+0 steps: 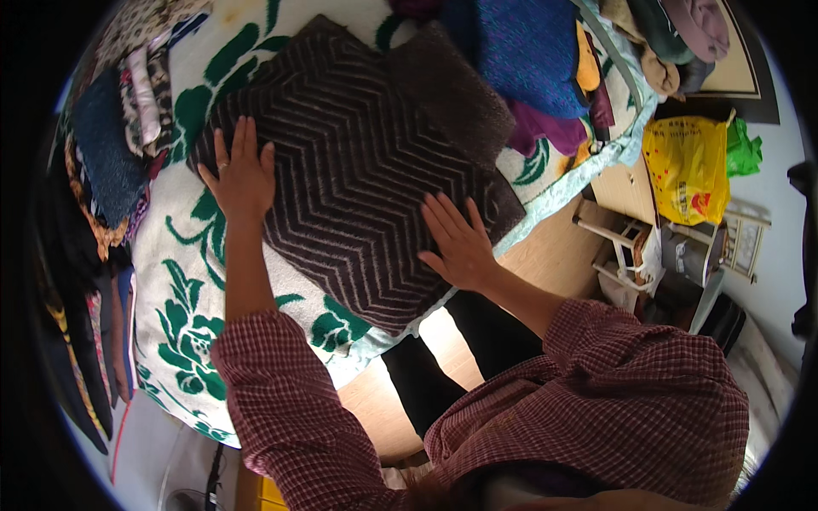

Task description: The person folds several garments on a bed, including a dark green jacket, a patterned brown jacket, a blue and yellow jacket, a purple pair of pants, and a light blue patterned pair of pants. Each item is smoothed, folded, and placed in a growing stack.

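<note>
A dark knitted garment [345, 160] with pale zigzag stripes lies spread over a white bed cover [185, 287] with green flowers. My left hand [243, 179] rests flat on its left edge, fingers spread, a ring on one finger. On the lower right part of the knit lies my right hand [461, 243], palm down with the fingers apart. A plain dark brown part [450, 96], perhaps a sleeve, is laid across the garment's upper right. Neither hand grips anything.
Folded clothes, including a blue textured one [527, 57], are piled at the upper right. More clothes [108, 147] line the left edge. A yellow plastic bag [687, 169] and a small stool [617, 233] stand at the right.
</note>
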The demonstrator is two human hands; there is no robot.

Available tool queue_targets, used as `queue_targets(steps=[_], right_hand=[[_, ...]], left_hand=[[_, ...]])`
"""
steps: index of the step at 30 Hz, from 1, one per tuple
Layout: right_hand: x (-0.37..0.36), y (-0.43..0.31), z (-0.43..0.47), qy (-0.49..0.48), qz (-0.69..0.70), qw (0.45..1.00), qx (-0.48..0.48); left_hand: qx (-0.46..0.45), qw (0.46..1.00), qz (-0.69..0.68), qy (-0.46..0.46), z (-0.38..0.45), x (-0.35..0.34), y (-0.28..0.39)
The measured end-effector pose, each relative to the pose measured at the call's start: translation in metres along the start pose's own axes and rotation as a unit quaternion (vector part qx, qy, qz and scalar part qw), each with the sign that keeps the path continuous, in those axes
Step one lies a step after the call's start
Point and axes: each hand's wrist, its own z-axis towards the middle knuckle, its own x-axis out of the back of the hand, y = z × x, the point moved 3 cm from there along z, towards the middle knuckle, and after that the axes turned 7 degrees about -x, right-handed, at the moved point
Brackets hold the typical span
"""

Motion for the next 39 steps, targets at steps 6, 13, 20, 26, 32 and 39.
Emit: queue_targets(steps=[6, 13, 20, 26, 32, 39], right_hand=[[-0.031, -0.001, -0.091, 0.077, 0.434, 0.857, -0.267], [-0.075, -0.04, -0.084, 0.058, 0.769, 0.392, -0.501], [-0.055, -0.06, -0.053, 0.091, 0.775, 0.476, -0.405], [0.022, -0.012, -0.055, 0.028, 0.685, 0.653, -0.323], [0.032, 0.006, 0.004, -0.019, 0.36, 0.877, -0.318], [0.032, -0.014, 0.004, -0.091, 0.052, 0.952, -0.286]], left_hand=[[-0.023, 0.997, -0.059, 0.033, 0.073, -0.029, -0.033], [0.041, 0.936, -0.309, -0.163, 0.13, -0.024, -0.076], [0.163, 0.871, -0.388, -0.253, 0.093, 0.01, -0.079], [0.114, 0.752, -0.635, -0.136, -0.042, 0.063, -0.168], [0.373, 0.708, -0.59, -0.109, -0.231, -0.05, -0.224], [0.392, 0.567, -0.718, -0.094, -0.263, -0.11, -0.224]])
